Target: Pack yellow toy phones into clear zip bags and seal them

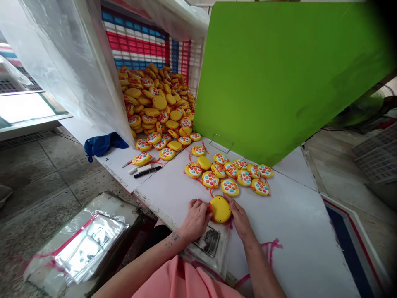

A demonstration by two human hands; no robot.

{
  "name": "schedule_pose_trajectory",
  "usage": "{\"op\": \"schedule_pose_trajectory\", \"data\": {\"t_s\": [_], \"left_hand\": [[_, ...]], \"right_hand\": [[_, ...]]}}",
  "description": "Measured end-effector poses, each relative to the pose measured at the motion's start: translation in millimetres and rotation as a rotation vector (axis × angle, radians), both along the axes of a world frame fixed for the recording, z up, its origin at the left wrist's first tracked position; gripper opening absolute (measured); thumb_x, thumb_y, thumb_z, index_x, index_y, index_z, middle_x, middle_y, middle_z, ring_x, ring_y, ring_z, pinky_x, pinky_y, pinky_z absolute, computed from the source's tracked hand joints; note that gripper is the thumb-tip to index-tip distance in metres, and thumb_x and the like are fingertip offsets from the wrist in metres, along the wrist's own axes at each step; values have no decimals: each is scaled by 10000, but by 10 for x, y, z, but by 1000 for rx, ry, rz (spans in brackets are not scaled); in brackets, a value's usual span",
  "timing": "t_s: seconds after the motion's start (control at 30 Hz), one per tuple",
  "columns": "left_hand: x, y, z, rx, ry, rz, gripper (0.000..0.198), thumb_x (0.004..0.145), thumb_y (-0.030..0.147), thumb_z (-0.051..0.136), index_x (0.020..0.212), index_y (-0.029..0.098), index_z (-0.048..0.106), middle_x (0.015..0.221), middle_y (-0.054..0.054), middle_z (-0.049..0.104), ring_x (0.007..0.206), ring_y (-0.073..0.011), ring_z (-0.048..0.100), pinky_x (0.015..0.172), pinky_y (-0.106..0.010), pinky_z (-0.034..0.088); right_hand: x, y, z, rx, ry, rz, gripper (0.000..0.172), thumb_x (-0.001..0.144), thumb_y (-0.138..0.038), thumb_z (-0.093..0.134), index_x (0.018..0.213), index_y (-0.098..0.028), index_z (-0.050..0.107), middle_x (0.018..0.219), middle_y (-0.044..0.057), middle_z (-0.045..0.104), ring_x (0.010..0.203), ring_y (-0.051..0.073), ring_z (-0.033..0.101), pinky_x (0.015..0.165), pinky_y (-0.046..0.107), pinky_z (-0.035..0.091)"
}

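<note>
A yellow round toy [220, 208] lies back side up on the white table [297, 231], held between both hands. My left hand [196, 219] has its fingers curled round the toy's left edge and its red cord. My right hand [239, 217] grips the toy's right edge with fingers closed. Under my hands lies a clear plastic bag [211, 248] with a printed card inside. Just beyond the held toy sit several yellow toys [229, 174] with coloured buttons facing up.
A big heap of the same toys [155, 103] fills the back left. A green board [279, 74] stands upright behind the table. Markers [145, 169] and a blue cloth [104, 144] lie at the left. A stack of clear bags [83, 244] rests lower left.
</note>
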State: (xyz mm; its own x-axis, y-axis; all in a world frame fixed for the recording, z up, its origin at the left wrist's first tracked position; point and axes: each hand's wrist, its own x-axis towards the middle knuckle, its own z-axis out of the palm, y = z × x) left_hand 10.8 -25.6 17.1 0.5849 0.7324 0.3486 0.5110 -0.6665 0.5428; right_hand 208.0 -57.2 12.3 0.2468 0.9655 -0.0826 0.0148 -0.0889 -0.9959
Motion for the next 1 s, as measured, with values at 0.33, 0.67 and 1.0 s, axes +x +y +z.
{"op": "schedule_pose_trajectory", "data": {"t_s": [0.33, 0.67, 1.0], "left_hand": [[3, 40, 4, -60, 15, 13, 194, 958, 194, 330, 884, 187, 509, 846, -23, 593, 862, -176, 522, 932, -404, 345], [9, 33, 4, -26, 18, 17, 133, 913, 226, 420, 806, 191, 492, 804, -30, 576, 846, -197, 503, 897, -400, 360], [-11, 24, 26, -11, 16, -29, 87, 892, 227, 481, 835, 197, 539, 829, -24, 611, 883, -192, 512, 931, -407, 330]], "right_hand": [[0, 10, -22, 33, -1, -16, 544, 849, -595, 511, 1260, -245, 576, 1302, 72, 573, 1233, 245, 495, 1077, 430, 342], [30, -16, 9, 1, -208, 142, 722, 738, -468, 701, 1375, -256, 434, 1417, 54, 452, 1305, 254, 405, 1080, 423, 341], [-110, 25, 77, 35, -602, 77, 692, 738, -525, 663, 1348, -266, 465, 1388, 72, 463, 1294, 290, 383, 1093, 489, 275]]}}
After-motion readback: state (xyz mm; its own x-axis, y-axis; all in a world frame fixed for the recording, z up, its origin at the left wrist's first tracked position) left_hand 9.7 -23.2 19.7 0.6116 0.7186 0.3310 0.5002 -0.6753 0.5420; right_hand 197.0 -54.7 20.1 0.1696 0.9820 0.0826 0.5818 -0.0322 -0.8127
